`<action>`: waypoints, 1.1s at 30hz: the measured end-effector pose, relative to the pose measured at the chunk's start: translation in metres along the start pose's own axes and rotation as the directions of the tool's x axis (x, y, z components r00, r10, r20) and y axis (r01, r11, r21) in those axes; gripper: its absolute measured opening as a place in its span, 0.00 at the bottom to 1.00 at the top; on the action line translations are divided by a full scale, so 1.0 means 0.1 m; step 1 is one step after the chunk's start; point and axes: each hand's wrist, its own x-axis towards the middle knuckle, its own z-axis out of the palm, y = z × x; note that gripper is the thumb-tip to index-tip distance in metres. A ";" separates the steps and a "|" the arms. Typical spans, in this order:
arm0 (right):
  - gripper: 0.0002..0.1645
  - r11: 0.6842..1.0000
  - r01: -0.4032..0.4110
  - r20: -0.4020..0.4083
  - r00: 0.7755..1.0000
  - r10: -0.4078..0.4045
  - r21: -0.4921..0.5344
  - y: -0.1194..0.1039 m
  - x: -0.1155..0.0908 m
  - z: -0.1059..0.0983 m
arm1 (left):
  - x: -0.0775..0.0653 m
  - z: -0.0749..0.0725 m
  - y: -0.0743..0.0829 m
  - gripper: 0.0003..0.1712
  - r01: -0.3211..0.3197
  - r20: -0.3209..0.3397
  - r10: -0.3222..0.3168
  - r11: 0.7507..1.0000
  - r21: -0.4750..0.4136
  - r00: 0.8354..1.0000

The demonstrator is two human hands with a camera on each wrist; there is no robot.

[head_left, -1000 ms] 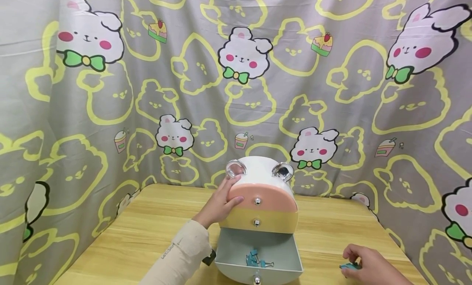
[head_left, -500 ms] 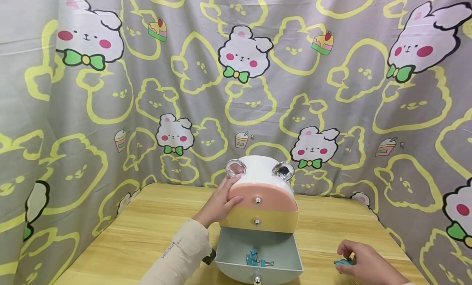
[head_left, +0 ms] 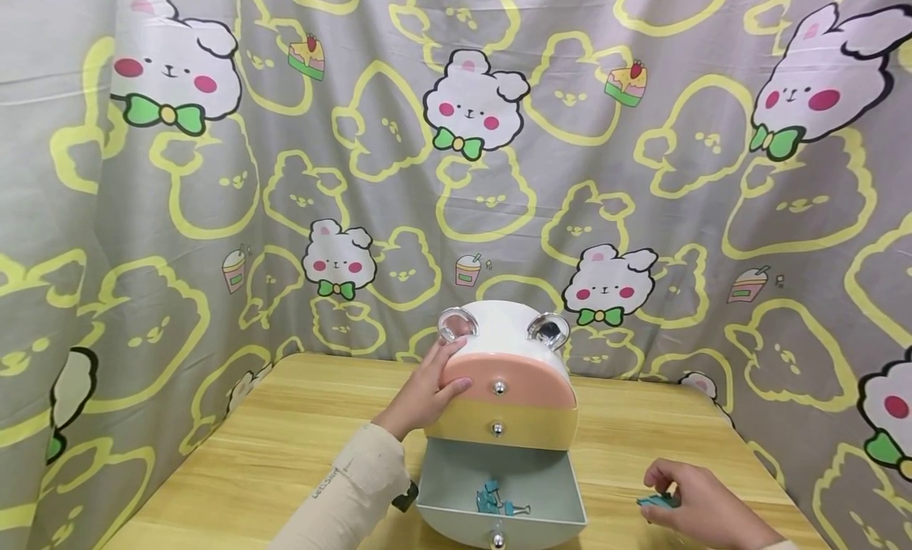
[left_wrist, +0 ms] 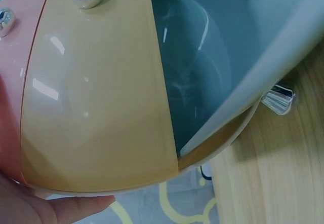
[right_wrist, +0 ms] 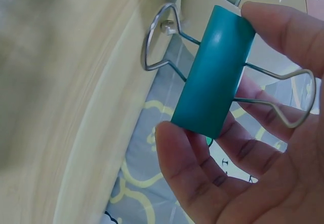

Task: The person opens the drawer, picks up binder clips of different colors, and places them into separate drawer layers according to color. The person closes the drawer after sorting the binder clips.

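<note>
A small chest of drawers (head_left: 507,328) with a white top and silver ear-like rings stands on the table. My left hand (head_left: 422,393) rests on its upper left side, thumb on the front of the pink drawer (head_left: 537,385). The yellow drawer (head_left: 537,425) below is closed, while the grey-green bottom drawer (head_left: 456,464) is pulled out and holds several teal binder clips (head_left: 488,498). To the right, above the table, my right hand (head_left: 701,504) pinches a teal binder clip (right_wrist: 215,72) by its two ends between thumb and finger. Both its wire handles stick out sideways.
The wooden table (head_left: 321,423) extends on both sides of the chest. A grey curtain (head_left: 399,194) with rabbit prints hangs behind and at the sides. A dark object (head_left: 404,496) shows beneath the left sleeve, beside the open drawer.
My right hand has shifted slightly left, toward the drawer, with the binder clip in its fingers. The left hand and the chest have stayed in place.
</note>
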 end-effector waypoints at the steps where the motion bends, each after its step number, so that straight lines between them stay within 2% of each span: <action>1: 0.21 1.000 0.008 -0.004 1.000 -0.008 -0.006 -0.01 0.00 0.00 | 0.00 0.00 0.00 0.36 0.000 0.001 0.000 1.000 -0.001 1.000; 14: 0.18 0.992 0.115 -0.056 0.991 -0.119 -0.060 -0.19 0.06 0.00 | 0.00 0.01 0.00 0.37 0.007 0.006 -0.007 1.000 0.000 1.000; 27: 0.19 0.992 0.117 -0.055 0.991 -0.120 -0.048 -0.39 0.14 0.03 | 0.00 0.01 0.01 0.37 0.000 -0.002 0.000 1.000 -0.006 1.000; 33: 0.19 0.987 0.145 -0.060 0.987 -0.148 -0.063 -0.47 0.17 0.06 | 0.00 0.01 -0.01 0.36 -0.013 -0.008 0.013 1.000 -0.003 1.000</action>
